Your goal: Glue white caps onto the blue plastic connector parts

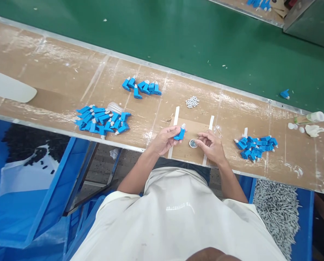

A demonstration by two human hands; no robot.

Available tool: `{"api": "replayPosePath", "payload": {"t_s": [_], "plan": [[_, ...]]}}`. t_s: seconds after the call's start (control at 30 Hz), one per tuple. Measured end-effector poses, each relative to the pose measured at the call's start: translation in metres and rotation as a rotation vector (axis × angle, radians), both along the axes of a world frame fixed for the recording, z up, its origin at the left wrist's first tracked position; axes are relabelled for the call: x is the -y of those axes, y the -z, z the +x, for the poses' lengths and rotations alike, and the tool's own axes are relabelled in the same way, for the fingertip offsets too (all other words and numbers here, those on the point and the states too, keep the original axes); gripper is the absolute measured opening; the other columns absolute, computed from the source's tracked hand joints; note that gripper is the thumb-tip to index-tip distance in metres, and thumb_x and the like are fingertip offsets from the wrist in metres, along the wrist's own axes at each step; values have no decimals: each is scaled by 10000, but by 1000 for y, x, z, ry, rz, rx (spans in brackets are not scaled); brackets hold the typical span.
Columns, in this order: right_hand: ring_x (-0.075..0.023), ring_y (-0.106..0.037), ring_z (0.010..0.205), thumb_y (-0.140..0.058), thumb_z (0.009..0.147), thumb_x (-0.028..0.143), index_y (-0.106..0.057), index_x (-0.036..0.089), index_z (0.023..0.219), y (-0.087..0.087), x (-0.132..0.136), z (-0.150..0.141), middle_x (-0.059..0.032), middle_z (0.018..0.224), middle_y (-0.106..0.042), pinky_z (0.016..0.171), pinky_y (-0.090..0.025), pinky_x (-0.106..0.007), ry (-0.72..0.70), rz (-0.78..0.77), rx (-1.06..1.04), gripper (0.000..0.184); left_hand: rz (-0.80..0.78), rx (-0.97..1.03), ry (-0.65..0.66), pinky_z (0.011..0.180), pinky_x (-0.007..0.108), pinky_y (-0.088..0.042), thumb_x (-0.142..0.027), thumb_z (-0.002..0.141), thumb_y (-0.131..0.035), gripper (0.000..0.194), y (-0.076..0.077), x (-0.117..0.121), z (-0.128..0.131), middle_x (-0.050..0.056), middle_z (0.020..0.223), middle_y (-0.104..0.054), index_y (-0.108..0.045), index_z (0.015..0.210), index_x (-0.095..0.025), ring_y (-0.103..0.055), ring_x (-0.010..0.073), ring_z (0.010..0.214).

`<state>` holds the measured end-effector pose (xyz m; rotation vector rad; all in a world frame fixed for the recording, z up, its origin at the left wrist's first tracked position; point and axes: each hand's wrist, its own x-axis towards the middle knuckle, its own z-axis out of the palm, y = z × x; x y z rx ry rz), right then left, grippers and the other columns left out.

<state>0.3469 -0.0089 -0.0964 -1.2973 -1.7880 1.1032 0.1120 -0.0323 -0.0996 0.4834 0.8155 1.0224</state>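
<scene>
My left hand point(165, 139) is closed around a small blue plastic connector point(180, 133) with a white tip, held just above the brown workbench point(69, 79). My right hand point(211, 145) rests on the bench with its fingers pinched together beside a small round dish point(193, 143); what the fingers hold is too small to name. Both hands sit between two white strips point(176, 119) taped on the bench.
Piles of blue connectors lie at the left point(102, 119), at the back point(141, 87) and at the right point(255, 146). A heap of small grey parts point(192, 102) sits behind the hands. A glue bottle point(311, 117) lies far right. A green conveyor belt point(178, 32) runs behind; blue bins point(28, 188) stand below.
</scene>
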Motion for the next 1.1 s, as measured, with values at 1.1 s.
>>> {"api": "replayPosePath", "payload": {"t_s": [1.1], "plan": [[-152,-626,637,-673,990,373,-748,232,930,-29,17,7,-35,835,-734,529,-506,-293,139,320,-181,170,-116,247,115,549,138,-568,-290,831,-849,261,-7,8,24,57,768,-719,-741,902,-63,-705,100,604]]}}
